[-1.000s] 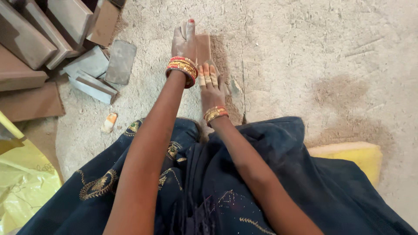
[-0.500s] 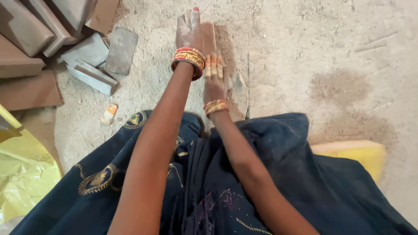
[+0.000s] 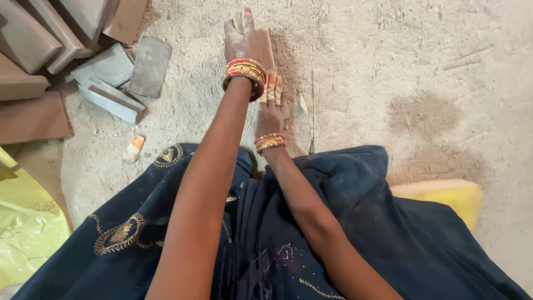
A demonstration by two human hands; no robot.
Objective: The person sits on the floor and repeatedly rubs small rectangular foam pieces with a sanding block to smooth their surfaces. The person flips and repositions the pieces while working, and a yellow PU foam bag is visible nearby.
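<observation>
I sit on sandy ground with a dark blue embroidered garment (image 3: 344,222) over my lap. A flat brown block (image 3: 266,47) lies lengthwise on the ground in front of me. My left hand (image 3: 239,33) presses flat on its far end, fingers stretched out, with red and gold bangles on the wrist. My right hand (image 3: 271,105) presses on the near part of the block, just behind the left wrist, with thinner bangles. Both hands are dusty and hide most of the block.
Grey stone slabs (image 3: 111,83) and brown blocks (image 3: 33,116) are piled at the upper left. A small white and orange object (image 3: 133,149) lies near my knee. Yellow plastic sheet (image 3: 22,222) at lower left, a yellow pad (image 3: 444,194) at right.
My left hand has slid a little farther away from me along the block. The right hand has followed slightly, and the view has shifted a bit.
</observation>
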